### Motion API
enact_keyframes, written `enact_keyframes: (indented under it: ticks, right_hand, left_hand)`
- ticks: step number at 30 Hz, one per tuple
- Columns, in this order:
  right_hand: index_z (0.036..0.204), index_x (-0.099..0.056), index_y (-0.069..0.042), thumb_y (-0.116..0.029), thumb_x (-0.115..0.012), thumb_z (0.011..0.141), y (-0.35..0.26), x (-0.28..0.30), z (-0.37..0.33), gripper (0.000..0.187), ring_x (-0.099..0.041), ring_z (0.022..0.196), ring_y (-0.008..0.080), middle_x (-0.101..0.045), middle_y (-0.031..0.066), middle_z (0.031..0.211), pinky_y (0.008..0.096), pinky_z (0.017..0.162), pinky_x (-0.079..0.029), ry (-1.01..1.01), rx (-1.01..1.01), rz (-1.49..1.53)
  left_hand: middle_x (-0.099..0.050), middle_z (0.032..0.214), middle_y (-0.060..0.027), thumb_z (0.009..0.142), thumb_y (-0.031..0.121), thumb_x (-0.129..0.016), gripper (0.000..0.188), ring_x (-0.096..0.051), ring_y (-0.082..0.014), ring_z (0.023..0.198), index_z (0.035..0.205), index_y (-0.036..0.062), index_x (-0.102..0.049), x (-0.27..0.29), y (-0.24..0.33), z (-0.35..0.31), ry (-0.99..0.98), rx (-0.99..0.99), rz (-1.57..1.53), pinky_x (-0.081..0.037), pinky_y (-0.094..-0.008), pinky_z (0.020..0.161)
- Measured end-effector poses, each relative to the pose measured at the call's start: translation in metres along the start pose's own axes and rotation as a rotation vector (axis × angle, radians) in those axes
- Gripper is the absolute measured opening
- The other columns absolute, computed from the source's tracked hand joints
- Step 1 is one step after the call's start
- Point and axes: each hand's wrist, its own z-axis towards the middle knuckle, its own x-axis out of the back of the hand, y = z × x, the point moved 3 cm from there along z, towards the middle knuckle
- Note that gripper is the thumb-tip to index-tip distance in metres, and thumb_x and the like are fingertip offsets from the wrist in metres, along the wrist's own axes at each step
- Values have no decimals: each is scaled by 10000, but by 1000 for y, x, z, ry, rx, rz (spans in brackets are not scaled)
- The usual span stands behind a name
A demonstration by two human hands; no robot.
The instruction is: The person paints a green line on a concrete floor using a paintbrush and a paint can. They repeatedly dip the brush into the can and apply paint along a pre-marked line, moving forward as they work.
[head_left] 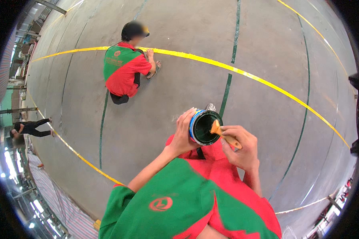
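Observation:
My left hand (182,133) is wrapped round the side of a round paint can (192,128) with a blue label. Dark green paint (203,126) coats the inside of the can, and its mouth faces up toward me. In my right hand (243,148) is a paintbrush (232,141) with a wooden handle, gripped between fingers and thumb. The brush's orange-brown end (216,128) reaches over the can's rim; its bristle tip is inside the dark opening and hard to make out. Both hands are in front of my body, above my knees.
A dark green line (226,95) on the grey floor (167,91) runs up to a bright yellow line (263,81). A co-worker (123,71) in green and red squats at that yellow line, ahead to the left. Another person (32,128) in dark clothes is far left, beside striped sheeting (54,199).

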Motion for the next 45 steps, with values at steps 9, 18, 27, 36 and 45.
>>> enact_keyframes:
  ticks: [9,18,27,36,45]
  right_hand:
    - [1008,-670,-21,7,-742,751,49,85,99,269,-737,864,329,-729,153,973,399,769,-594,-20,-2,-40]
    - [978,-684,-16,-8,-742,765,112,126,181,221,-743,875,318,-749,147,1006,376,779,-599,189,-217,-75]
    - [944,-698,7,14,-768,769,157,153,293,189,-760,879,275,-769,192,1000,348,779,-594,490,-422,-69]
    - [942,-707,-1,18,-771,751,270,147,324,202,-755,869,306,-770,205,1003,350,781,-589,570,-542,-142]
    - [919,-704,6,23,-766,743,384,151,309,187,-756,872,293,-770,229,993,355,777,-592,756,-669,65]
  left_hand:
    - [-456,1530,-229,599,275,-1014,1202,-443,-434,1435,1546,24,-317,-34,-17,129,-13,14,16,-346,-517,1203]
    - [-462,1519,-221,587,288,-1022,1217,-435,-438,1436,1541,30,-311,-78,-83,268,-149,-46,-9,-328,-527,1203]
    - [-463,1518,-217,558,250,-1004,1200,-453,-423,1428,1533,48,-334,-124,-173,431,-325,-154,-183,-335,-538,1185]
    - [-476,1515,-210,514,201,-1025,1226,-455,-434,1419,1531,69,-353,-201,-246,507,-460,-212,-164,-373,-539,1175]
    - [-462,1523,-205,517,223,-1035,1248,-454,-431,1417,1538,93,-330,-303,-312,508,-507,-182,-146,-361,-543,1190]
